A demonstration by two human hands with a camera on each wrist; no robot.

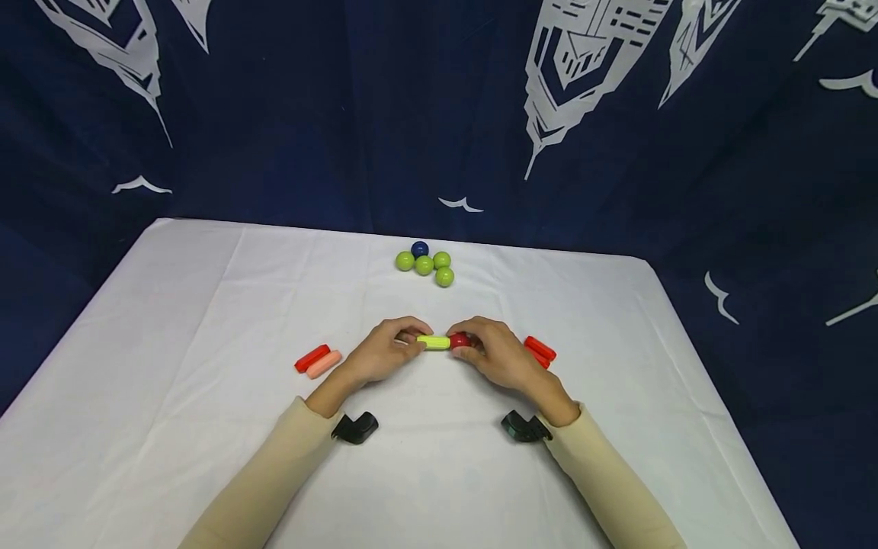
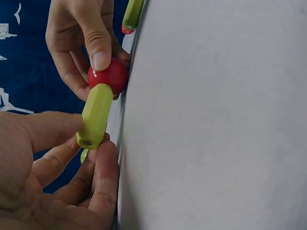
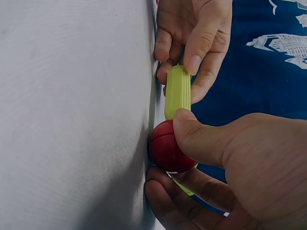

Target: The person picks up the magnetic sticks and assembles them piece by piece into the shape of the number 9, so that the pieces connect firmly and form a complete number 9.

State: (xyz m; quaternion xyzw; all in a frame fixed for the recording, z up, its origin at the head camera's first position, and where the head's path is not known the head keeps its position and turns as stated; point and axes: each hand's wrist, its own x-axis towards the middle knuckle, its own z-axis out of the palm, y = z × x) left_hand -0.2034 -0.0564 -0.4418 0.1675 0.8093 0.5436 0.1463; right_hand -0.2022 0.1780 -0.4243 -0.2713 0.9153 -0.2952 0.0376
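Note:
A yellow-green ridged rod [image 1: 435, 342] stands end-on against a red ball [image 1: 459, 341], both low over the white cloth. My left hand [image 1: 386, 349] pinches the rod's outer end between thumb and fingers. With thumb and fingertips, my right hand [image 1: 499, 354] grips the ball. In the left wrist view the rod [image 2: 97, 115] touches the ball [image 2: 109, 76]. Under the ball [image 3: 168, 148] in the right wrist view, a yellow-green piece [image 3: 183, 186] shows partly behind my fingers; whether it joins the ball I cannot tell.
Several green balls [image 1: 424, 265] and a dark blue ball [image 1: 420, 248] cluster toward the back of the table [image 1: 206, 305]. Beside my left hand lie a red rod [image 1: 312, 357] and a salmon rod [image 1: 324, 364]. Red rods [image 1: 540, 348] lie beyond my right hand, partly hidden.

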